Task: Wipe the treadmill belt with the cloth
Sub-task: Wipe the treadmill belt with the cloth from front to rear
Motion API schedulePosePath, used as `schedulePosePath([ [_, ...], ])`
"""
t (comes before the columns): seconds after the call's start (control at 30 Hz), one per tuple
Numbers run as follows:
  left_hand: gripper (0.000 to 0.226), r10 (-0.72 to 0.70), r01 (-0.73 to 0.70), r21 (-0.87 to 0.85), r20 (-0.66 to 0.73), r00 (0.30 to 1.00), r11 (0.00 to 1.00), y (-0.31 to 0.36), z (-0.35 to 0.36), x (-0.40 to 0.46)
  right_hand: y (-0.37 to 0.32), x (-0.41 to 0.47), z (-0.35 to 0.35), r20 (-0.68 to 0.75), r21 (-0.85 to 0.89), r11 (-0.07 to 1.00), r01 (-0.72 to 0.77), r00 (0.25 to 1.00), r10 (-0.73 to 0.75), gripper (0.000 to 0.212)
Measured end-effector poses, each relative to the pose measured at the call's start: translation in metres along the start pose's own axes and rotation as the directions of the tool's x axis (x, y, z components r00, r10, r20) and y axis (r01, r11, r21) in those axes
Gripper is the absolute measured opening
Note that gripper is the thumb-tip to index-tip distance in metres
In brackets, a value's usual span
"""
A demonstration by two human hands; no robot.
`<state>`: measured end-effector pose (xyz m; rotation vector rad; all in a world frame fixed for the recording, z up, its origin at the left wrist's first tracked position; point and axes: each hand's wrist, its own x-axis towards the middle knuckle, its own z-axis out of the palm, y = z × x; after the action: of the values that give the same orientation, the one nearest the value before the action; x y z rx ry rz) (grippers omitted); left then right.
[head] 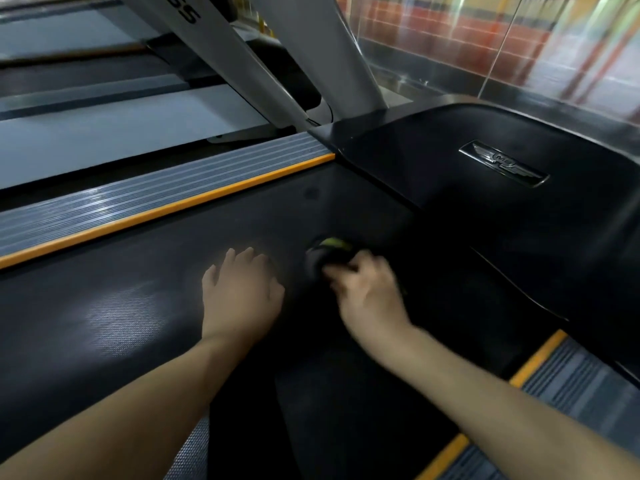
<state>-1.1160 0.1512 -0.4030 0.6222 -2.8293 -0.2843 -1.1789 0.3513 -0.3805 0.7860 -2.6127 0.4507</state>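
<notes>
two hands (pixel 242 289) (pixel 367 289), one cloth (pixel 329 252), one belt (pixel 138 306)

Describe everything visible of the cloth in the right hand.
The cloth is a small bunched wad, mostly dark with a yellow-green patch on top; motion blur hides its texture and edges. The right hand grips it from behind, fingers curled over its near side, and it appears pressed against the dark textured treadmill belt, close to the black motor cover. The left hand rests flat on the belt beside it, not touching it.
</notes>
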Motion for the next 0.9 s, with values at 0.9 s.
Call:
schedulePosePath([
  [0.9,0.041,0.060,-0.062,-0.020,-0.085,0.995,0.998,0.001,-0.001,-0.002,0.069,0.019,-0.031,-0.049,-0.183,0.954,-0.239,0.971,0.234,0.025],
])
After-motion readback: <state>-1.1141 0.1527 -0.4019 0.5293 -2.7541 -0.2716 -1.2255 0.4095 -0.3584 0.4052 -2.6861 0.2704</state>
